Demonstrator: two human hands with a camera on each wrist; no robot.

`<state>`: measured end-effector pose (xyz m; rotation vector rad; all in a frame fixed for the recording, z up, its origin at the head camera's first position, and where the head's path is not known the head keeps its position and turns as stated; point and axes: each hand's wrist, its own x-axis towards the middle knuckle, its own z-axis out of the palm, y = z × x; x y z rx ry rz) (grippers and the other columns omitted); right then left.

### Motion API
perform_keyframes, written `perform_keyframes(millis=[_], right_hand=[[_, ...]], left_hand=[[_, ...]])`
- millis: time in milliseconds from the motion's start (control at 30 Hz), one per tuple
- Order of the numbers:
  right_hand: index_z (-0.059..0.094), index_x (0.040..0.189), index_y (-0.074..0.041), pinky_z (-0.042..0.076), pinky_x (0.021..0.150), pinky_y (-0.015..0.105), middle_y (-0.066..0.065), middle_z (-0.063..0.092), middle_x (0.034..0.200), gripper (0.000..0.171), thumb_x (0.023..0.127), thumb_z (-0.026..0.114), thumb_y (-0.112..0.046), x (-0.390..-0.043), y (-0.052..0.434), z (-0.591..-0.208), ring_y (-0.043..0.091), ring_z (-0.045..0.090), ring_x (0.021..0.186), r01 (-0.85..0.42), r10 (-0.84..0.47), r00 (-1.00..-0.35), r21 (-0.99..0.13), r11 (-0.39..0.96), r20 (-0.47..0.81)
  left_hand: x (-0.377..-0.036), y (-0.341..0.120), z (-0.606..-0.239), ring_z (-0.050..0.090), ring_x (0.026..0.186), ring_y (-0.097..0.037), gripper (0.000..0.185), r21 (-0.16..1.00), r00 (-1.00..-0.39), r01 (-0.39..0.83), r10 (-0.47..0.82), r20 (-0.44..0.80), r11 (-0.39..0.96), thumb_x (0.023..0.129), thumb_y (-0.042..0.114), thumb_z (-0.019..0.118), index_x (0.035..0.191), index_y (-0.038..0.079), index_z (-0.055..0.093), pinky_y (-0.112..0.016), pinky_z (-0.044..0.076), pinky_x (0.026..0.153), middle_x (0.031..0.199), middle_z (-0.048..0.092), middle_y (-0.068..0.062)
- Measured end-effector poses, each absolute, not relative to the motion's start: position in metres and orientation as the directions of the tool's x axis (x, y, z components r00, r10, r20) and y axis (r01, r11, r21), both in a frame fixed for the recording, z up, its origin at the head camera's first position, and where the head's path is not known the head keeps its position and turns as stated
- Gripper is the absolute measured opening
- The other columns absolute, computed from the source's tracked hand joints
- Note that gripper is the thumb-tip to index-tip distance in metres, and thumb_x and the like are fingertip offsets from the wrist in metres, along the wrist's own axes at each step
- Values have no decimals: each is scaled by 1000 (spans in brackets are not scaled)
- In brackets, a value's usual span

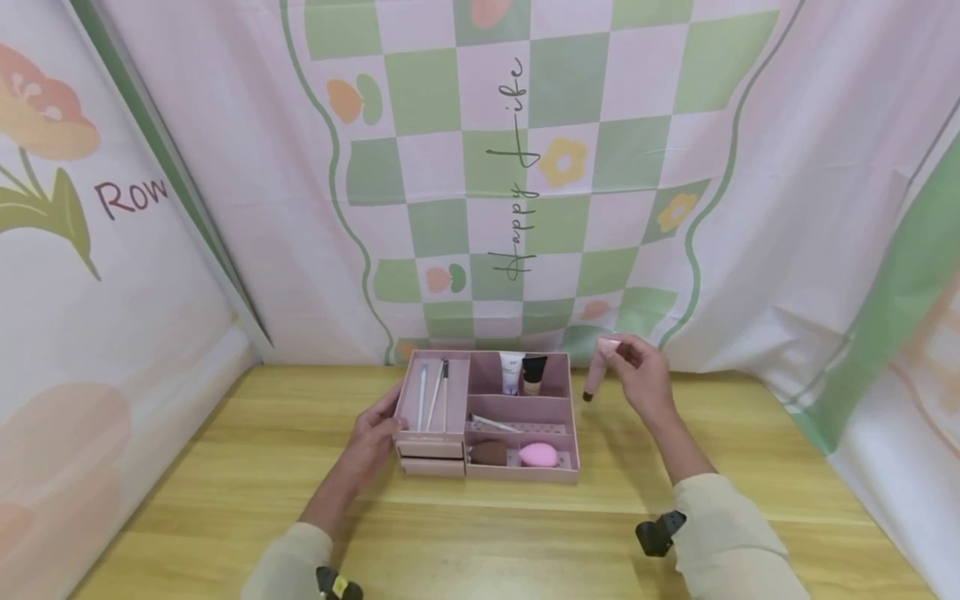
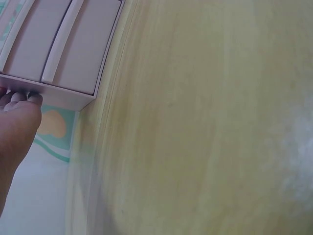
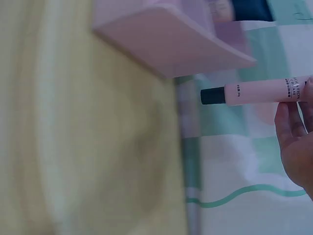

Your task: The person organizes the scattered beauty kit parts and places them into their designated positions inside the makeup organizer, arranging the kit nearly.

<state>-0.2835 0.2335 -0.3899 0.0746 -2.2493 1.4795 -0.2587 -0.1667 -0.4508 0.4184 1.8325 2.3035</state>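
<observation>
A pink organizer box [image 1: 491, 477] sits on the wooden table [image 1: 225, 467], holding brushes [image 1: 433, 397], two tubes [image 1: 522, 372], a brown sponge [image 1: 489, 453] and a pink sponge [image 1: 539, 455]. My left hand [image 1: 372, 440] holds the box's left side, its fingertips [image 2: 19, 97] on the edge by the drawers [image 2: 58, 44]. My right hand [image 1: 637, 371] pinches a pink tube with a black cap [image 1: 597, 367] just right of the box, cap pointing down. In the right wrist view the tube [image 3: 259, 91] hangs beside the box wall [image 3: 171, 46].
Cloth backdrops [image 1: 525, 167] with green checks and flowers close in the table at the back and both sides. Bare wood lies in front of the box and to its left and right.
</observation>
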Motion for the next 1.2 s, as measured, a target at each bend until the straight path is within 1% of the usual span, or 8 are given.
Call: perform_keyframes(millis=[133, 200, 333, 500, 667, 800, 1000, 1200], right_hand=[[62, 117, 9, 52, 79, 3, -23, 62, 91, 31, 92, 63, -10, -282, 232, -370, -12, 57, 84, -364, 170, -869, -833, 417, 465], [62, 116, 9, 51, 80, 3, -33, 58, 87, 32, 91, 64, -12, -280, 230, -360, -12, 58, 85, -397, 157, -856, -822, 409, 492], [62, 113, 11, 53, 79, 4, -33, 61, 89, 34, 90, 66, -14, -278, 222, -345, -11, 60, 85, -443, 124, -849, -819, 363, 514], [61, 111, 12, 55, 78, 8, -31, 63, 97, 32, 91, 65, -13, -281, 212, -343, -9, 61, 87, -492, 62, -845, -818, 298, 531], [63, 112, 11, 55, 79, 8, -30, 63, 92, 29, 90, 64, -8, -289, 204, -356, -9, 61, 86, -471, 10, -868, -830, 297, 496], [64, 114, 9, 55, 76, 9, -21, 66, 89, 28, 90, 64, -6, -294, 202, -370, -9, 60, 82, -413, -3, -900, -850, 327, 436], [65, 113, 8, 53, 77, 8, 25, 70, 104, 27, 89, 65, -4, -297, 203, -394, -5, 59, 82, -342, -41, -931, -829, 442, 362], [65, 114, 7, 54, 78, 10, 28, 70, 110, 29, 87, 67, -6, -295, 203, -400, 23, 69, 93, -335, -72, -935, -800, 497, 347]], left_hand=[[-259, -167, -451, 19, 149, -36, 73, 973, -946, 39, 305, 109, -229, 87, -2, 46, 154, 3, 18, -18, 40, 109, 165, 13, -18], [-259, -167, -451, 18, 149, -37, 73, 972, -946, 41, 305, 113, -232, 87, -2, 45, 154, 2, 17, -17, 41, 108, 165, 12, -18], [-259, -167, -451, 24, 147, -32, 73, 970, -950, 44, 291, 115, -238, 86, -3, 45, 154, 0, 18, -13, 44, 104, 164, 14, -19], [-259, -166, -453, 48, 127, -4, 71, 967, -953, 68, 271, 136, -247, 86, -5, 45, 152, -3, 20, -13, 46, 102, 163, 16, -23], [-260, -165, -453, 52, 116, 7, 71, 962, -948, 81, 277, 155, -260, 86, -5, 44, 152, -4, 18, -12, 47, 101, 162, 15, -24], [-260, -165, -453, 54, 116, 5, 71, 961, -950, 67, 276, 144, -269, 85, -6, 43, 152, -4, 19, -13, 47, 101, 162, 16, -24], [-258, -164, -453, 55, 116, 5, 72, 960, -952, 62, 272, 140, -275, 85, -7, 43, 152, -4, 19, -14, 48, 100, 162, 17, -24], [-257, -165, -452, 52, 117, 5, 71, 960, -947, 88, 276, 163, -266, 85, -6, 43, 152, -6, 18, -12, 47, 101, 162, 14, -26]])
